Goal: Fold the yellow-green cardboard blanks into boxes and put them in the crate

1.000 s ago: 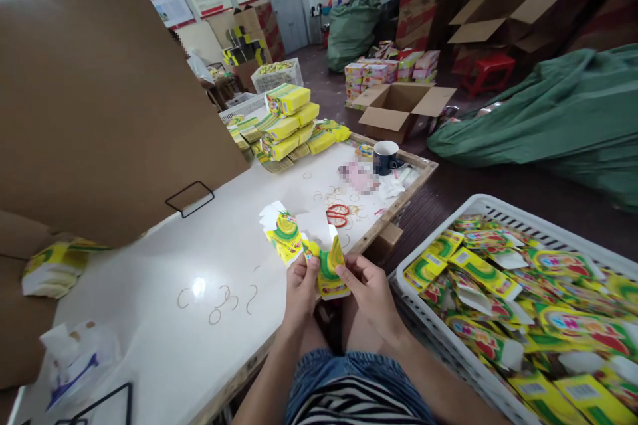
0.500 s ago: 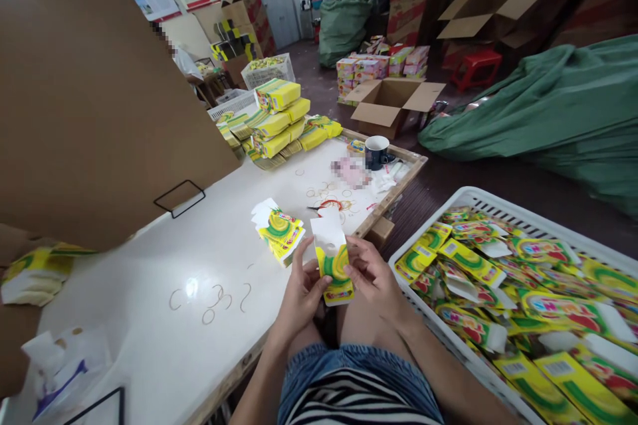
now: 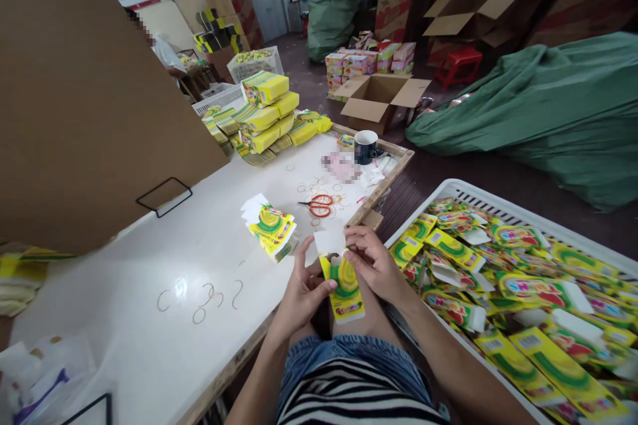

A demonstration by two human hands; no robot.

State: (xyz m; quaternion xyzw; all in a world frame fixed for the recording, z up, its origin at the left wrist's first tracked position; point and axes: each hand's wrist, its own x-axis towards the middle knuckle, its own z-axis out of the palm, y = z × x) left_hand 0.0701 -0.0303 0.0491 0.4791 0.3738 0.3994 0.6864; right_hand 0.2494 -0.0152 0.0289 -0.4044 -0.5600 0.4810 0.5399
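Observation:
A small yellow and green printed carton with a raised white flap is held over my lap, between both hands. My left hand grips its left edge, thumb on the printed face. At the upper right edge, my right hand pinches the carton near the flap. Just beyond my left hand, a small stack of matching flat cartons lies on the white table. To my right stands a white plastic basket heaped with similar cartons, some showing open white ends.
Red-handled scissors lie among loose rubber bands. A dark mug stands near the table's far corner. Bundled yellow cartons are piled at the back. A large cardboard sheet rises on the left; a green sack lies beyond the basket.
The carton sits slightly lower and its printed front shows more fully. My right hand has shifted up towards its top edge. The whole view has shifted a little, uncovering the scissors.

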